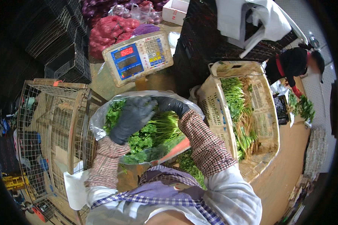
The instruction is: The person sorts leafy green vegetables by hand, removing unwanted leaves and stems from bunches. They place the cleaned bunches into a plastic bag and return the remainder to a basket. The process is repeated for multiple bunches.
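Note:
Bunched leafy greens (146, 137), with thin stems like coriander or Chinese celery, lie in front of me in a clear plastic bag (100, 115). Its mouth is spread wide around them. My left hand (133, 119), in a dark glove, lies across the leafy end, palm down. At the far side of the stems, my right hand (173, 107) bends inward in a black glove. Its fingertips meet the left fingers, and what lies under them is hidden. Just beyond the bag stands the display of an electronic scale (138, 57) with lit red digits.
At right, a dirty cream plastic crate (233, 135) holds rooted greens. A wire-mesh cage cart (56, 126) stands at left. Beyond are black crates (70, 67) and red net sacks (109, 32). More greens (190, 166) lie low by my apron. Another person (288, 67) bends over greens at far right.

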A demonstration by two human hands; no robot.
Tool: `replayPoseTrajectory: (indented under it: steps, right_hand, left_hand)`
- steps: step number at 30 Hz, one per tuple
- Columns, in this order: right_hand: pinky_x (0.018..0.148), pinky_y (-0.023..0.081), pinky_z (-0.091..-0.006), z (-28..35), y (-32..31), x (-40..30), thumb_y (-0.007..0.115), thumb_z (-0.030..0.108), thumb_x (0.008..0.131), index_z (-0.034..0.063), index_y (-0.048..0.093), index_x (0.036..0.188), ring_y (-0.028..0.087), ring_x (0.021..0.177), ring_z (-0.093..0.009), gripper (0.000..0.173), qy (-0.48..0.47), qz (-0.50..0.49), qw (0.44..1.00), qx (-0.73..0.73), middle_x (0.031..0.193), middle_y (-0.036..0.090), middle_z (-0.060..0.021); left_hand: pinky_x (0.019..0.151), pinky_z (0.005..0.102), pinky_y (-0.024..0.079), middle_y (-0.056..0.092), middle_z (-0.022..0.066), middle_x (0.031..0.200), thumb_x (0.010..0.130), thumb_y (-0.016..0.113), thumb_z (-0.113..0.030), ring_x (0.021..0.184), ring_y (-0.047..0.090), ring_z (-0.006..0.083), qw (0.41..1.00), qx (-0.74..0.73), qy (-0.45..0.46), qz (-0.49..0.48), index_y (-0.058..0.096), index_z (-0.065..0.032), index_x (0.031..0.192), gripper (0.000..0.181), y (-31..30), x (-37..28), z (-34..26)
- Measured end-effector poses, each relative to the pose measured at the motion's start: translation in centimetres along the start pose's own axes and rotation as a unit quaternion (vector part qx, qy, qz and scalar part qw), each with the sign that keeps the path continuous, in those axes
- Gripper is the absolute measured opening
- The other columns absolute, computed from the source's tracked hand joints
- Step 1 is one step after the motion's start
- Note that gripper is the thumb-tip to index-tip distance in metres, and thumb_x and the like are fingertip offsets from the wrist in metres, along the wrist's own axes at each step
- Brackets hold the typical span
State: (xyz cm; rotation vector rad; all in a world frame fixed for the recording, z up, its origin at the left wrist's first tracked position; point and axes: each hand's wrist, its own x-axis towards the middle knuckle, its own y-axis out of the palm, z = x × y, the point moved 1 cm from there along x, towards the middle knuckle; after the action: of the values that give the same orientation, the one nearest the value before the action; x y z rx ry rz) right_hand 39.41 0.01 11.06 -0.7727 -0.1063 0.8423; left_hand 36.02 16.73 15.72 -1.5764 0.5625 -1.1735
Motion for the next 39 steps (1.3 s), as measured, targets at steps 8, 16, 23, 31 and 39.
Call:
replayPoseTrajectory:
  steps: [8,16,23,31,39]
  right_hand:
    - [0.052,0.043,-0.0313,-11.9,4.8,-16.6,0.047,0.012,0.071,0.0088,0.059,0.087,0.055,0.06,-0.02,0.021,0.307,-0.259,0.897,-0.185,0.066,0.056,-0.0087]
    - [0.058,0.044,-0.0386,2.9,5.1,-25.9,0.053,0.025,0.075,0.0066,0.046,0.11,0.055,0.065,-0.029,0.04,0.06,-0.27,0.957,-0.093,0.072,0.055,-0.0142]
    - [0.073,0.043,-0.0366,-13.3,5.7,-38.4,0.055,0.015,0.075,0.0015,0.047,0.107,0.055,0.08,-0.031,0.035,0.312,-0.463,0.821,0.114,0.088,0.057,-0.0178]
    - [0.09,0.031,-0.0473,-33.2,-4.1,-40.3,0.042,-0.001,0.073,0.0054,0.029,0.121,0.027,0.118,-0.03,0.05,0.462,-0.374,0.784,-0.179,0.13,0.023,-0.0155]
    - [0.074,0.041,-0.0418,-37.9,-7.1,-39.2,0.039,0.002,0.077,0.0075,0.04,0.115,0.054,0.083,-0.029,0.038,0.472,-0.325,0.817,-0.068,0.097,0.052,-0.0155]
  left_hand:
    - [0.091,0.0372,0.027,0.044,0.0182,0.112,0.079,0.047,-0.031,0.104,0.04,0.0306,0.916,-0.287,-0.234,0.158,0.042,-0.0053,0.113,0.044,9.9,-1.5,-2.2]
    - [0.069,0.0377,0.039,0.054,0.0195,0.082,0.077,0.047,-0.017,0.074,0.05,0.0323,0.968,-0.04,-0.22,0.112,0.053,0.0002,0.086,0.021,9.6,1.0,-2.6]
    - [0.06,0.0359,0.043,0.057,0.0184,0.079,0.072,0.058,-0.02,0.07,0.055,0.0317,0.877,-0.347,-0.127,0.306,0.056,0.0009,0.085,0.025,1.5,18.0,-11.8]
    - [0.063,0.037,0.044,0.056,0.0207,0.085,0.077,0.053,-0.025,0.072,0.055,0.0326,0.883,-0.341,0.011,0.322,0.051,0.0017,0.099,0.034,15.7,32.7,-22.7]
    - [0.069,0.0361,0.045,0.054,0.0196,0.096,0.079,0.052,-0.027,0.083,0.055,0.0292,0.698,-0.559,-0.203,0.4,0.044,0.004,0.108,0.043,24.5,33.1,-27.7]
